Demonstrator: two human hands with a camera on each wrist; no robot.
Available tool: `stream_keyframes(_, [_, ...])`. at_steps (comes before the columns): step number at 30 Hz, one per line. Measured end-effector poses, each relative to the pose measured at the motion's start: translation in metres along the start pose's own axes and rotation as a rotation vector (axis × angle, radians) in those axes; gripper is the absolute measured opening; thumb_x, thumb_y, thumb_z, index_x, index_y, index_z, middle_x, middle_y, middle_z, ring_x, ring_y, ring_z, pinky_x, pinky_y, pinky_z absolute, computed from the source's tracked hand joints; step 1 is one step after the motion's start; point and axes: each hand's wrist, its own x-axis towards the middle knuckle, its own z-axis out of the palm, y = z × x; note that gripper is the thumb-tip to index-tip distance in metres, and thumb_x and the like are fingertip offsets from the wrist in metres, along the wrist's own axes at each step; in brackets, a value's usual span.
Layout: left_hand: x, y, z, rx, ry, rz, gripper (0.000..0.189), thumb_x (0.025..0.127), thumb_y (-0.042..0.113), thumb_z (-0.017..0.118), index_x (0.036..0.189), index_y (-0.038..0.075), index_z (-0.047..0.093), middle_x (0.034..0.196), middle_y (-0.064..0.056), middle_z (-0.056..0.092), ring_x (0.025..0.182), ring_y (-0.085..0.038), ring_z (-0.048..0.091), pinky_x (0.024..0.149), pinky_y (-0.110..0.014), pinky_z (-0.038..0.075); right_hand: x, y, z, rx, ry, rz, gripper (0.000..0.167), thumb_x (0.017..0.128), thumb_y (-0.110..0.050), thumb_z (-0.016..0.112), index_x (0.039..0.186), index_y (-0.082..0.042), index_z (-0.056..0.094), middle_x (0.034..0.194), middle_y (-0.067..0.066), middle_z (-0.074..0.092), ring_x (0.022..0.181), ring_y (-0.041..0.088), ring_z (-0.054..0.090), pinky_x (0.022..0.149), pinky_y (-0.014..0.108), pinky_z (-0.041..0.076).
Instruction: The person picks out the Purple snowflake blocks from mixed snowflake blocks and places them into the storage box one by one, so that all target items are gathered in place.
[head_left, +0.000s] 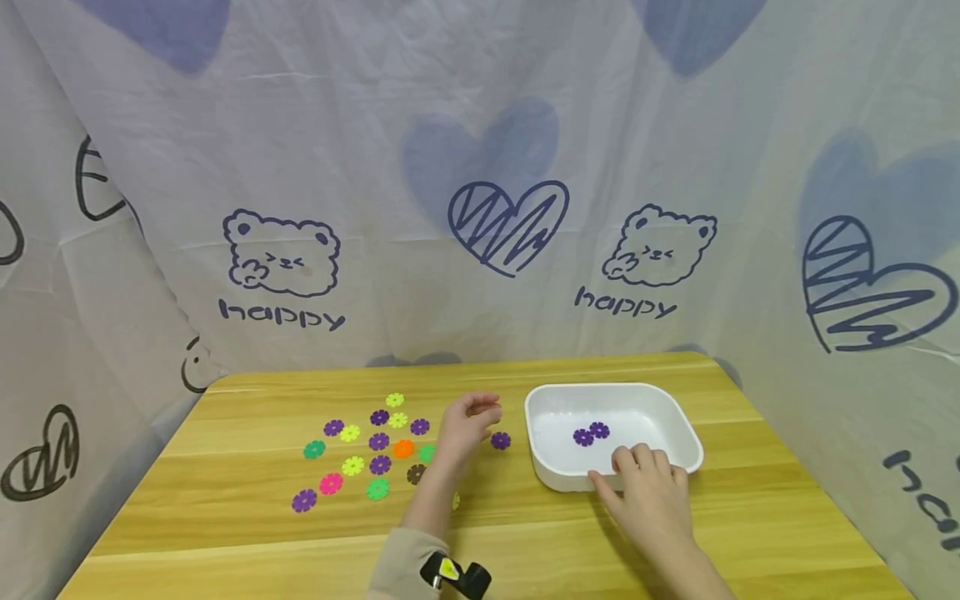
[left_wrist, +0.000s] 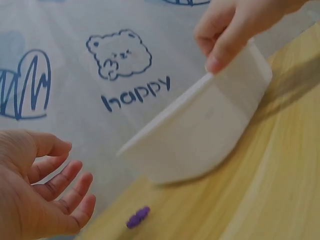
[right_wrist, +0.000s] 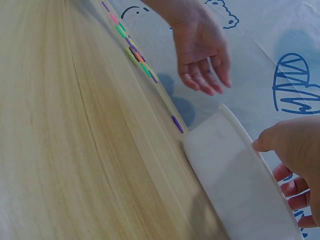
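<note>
Hovering empty, relaxed — left hand (head_left: 467, 427), nearest lone purple disc (head_left: 500, 440) lying just rightward, between hand and white tray (head_left: 645, 423); right hand (head_left: 652, 493) gripping tray's near side.

Left hand (head_left: 467, 425): raised, fingers loosely bent with gaps between them, pointing right in head view, palm turned inward. Left forearm (head_left: 435, 500) angles up from bottom centre, bare past a beige sleeve (head_left: 403, 560). Right hand (head_left: 651, 492): back up, gripping, fingers bent over, thumb opposed and spread away from them. Right forearm (head_left: 692, 567) bare, in from lower right. Hands well apart.
</note>
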Motion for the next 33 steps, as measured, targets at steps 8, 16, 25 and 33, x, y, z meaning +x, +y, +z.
stream_keyframes(8, [0.005, -0.014, -0.006, 0.041, 0.008, -0.026, 0.036, 0.085, 0.006, 0.068, 0.121, 0.0, 0.061, 0.122, -0.022, 0.062, 0.098, -0.02, 0.061, 0.09, -0.041, 0.053, 0.0, 0.0, 0.0, -0.001, 0.003, -0.001, 0.034, 0.086, -0.046, 0.068, 0.088, -0.014, 0.056, 0.092, 0.005, 0.055, 0.092, 0.029, 0.049, 0.08, 0.048, 0.039])
stream_keyframes(16, [0.023, -0.038, -0.003, 0.193, -0.036, -0.029, 0.043, 0.078, 0.004, 0.073, 0.119, -0.002, 0.062, 0.119, -0.021, 0.062, 0.101, -0.026, 0.06, 0.091, -0.038, 0.053, 0.0, -0.001, -0.001, 0.001, 0.001, 0.0, 0.034, 0.086, -0.046, 0.068, 0.088, -0.014, 0.056, 0.091, 0.004, 0.055, 0.091, 0.029, 0.049, 0.08, 0.048, 0.039])
stream_keyframes(25, [0.027, -0.041, 0.0, 0.315, -0.056, -0.041, 0.041, 0.074, -0.007, 0.073, 0.114, -0.002, 0.065, 0.111, -0.017, 0.066, 0.097, -0.025, 0.061, 0.088, -0.037, 0.055, 0.0, -0.001, -0.001, 0.004, -0.014, 0.003, 0.035, 0.086, -0.047, 0.067, 0.089, -0.014, 0.056, 0.093, 0.004, 0.055, 0.093, 0.029, 0.049, 0.081, 0.048, 0.039])
stream_keyframes(33, [0.029, -0.046, 0.003, 0.462, -0.063, 0.002, 0.04, 0.071, -0.007, 0.075, 0.11, 0.002, 0.067, 0.107, -0.012, 0.068, 0.097, -0.025, 0.062, 0.093, -0.041, 0.053, -0.001, -0.001, -0.002, 0.007, -0.017, 0.005, 0.035, 0.086, -0.047, 0.067, 0.089, -0.014, 0.057, 0.094, 0.005, 0.056, 0.093, 0.029, 0.049, 0.082, 0.049, 0.039])
